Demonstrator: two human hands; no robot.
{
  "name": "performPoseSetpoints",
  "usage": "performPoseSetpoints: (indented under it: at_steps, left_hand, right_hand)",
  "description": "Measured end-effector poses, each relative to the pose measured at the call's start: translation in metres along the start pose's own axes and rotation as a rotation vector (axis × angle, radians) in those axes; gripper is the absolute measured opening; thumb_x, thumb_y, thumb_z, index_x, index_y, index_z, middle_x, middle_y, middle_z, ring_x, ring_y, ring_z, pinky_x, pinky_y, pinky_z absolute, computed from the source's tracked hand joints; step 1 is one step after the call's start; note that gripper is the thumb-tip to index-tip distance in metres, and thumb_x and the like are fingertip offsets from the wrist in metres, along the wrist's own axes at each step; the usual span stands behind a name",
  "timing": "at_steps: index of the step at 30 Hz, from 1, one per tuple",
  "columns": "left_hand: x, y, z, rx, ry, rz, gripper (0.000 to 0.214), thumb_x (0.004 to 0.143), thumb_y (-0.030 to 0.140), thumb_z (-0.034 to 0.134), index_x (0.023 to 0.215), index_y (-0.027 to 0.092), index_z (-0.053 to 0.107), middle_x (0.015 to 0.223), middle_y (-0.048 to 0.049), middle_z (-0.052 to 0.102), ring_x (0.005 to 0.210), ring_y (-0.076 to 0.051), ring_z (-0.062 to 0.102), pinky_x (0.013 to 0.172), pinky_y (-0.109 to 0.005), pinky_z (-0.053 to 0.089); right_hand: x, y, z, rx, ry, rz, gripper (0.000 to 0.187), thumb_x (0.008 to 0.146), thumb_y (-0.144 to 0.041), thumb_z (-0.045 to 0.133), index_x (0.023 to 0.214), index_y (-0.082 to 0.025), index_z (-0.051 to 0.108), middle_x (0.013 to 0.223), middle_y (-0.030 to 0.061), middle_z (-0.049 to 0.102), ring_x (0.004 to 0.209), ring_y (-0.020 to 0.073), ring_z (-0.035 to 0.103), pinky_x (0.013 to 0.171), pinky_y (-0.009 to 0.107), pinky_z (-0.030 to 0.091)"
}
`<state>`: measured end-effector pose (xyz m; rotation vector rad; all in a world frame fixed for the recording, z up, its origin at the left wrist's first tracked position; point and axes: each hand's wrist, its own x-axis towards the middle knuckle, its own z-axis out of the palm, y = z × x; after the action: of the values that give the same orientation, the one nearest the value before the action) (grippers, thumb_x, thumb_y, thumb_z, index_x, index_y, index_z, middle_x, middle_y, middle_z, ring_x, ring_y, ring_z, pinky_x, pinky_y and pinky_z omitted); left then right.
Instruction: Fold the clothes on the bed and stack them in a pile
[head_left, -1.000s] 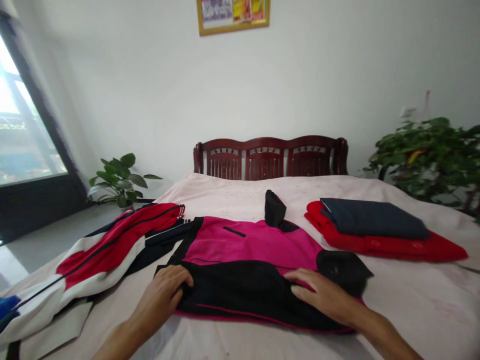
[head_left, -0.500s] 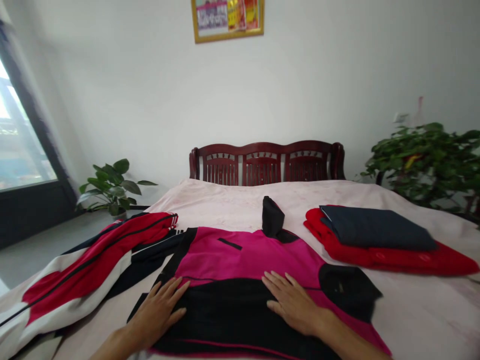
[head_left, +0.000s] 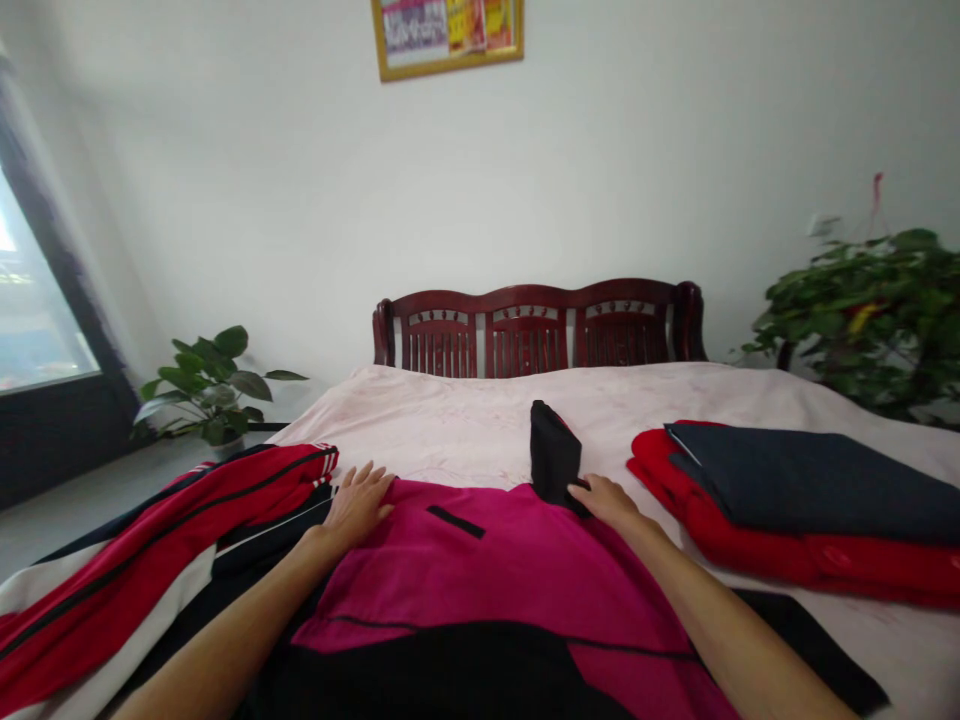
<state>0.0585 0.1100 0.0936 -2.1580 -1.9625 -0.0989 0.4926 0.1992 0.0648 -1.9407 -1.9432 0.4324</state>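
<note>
A magenta and black garment (head_left: 495, 570) lies spread on the bed in front of me. My left hand (head_left: 358, 503) rests at its far left corner, fingers apart and flat on the cloth. My right hand (head_left: 606, 500) lies at the far right corner, beside the garment's upright black collar piece (head_left: 553, 452); its fingers are curled at the black edge, and I cannot make out whether they pinch it. Both forearms stretch out over the garment.
A red, white and black jacket (head_left: 150, 560) lies crumpled on the left. Folded red clothes (head_left: 757, 545) with a dark navy piece (head_left: 817, 480) on top sit on the right. The pink bedsheet (head_left: 465, 420) runs to a wooden headboard (head_left: 536, 325). Potted plants stand on both sides.
Both hands slid away from me, from the black lower part of the garment to its far corners. The view has moved closer to the bed.
</note>
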Motion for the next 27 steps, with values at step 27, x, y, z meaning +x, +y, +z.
performPoseSetpoints:
  at_steps: [27]
  left_hand:
    - [-0.103, 0.000, -0.020, -0.054, -0.213, 0.232, 0.039, 0.072, 0.003, 0.046, 0.095, 0.026, 0.068, 0.099, -0.0049, 0.067, 0.101, -0.026, 0.060, 0.107, -0.052, 0.030]
  right_hand:
    - [-0.072, 0.065, -0.013, 0.585, -0.304, -0.002, 0.028, 0.070, -0.042, 0.066, 0.085, -0.019, 0.070, 0.087, 0.0085, 0.075, 0.085, 0.0276, 0.069, 0.075, 0.035, 0.054]
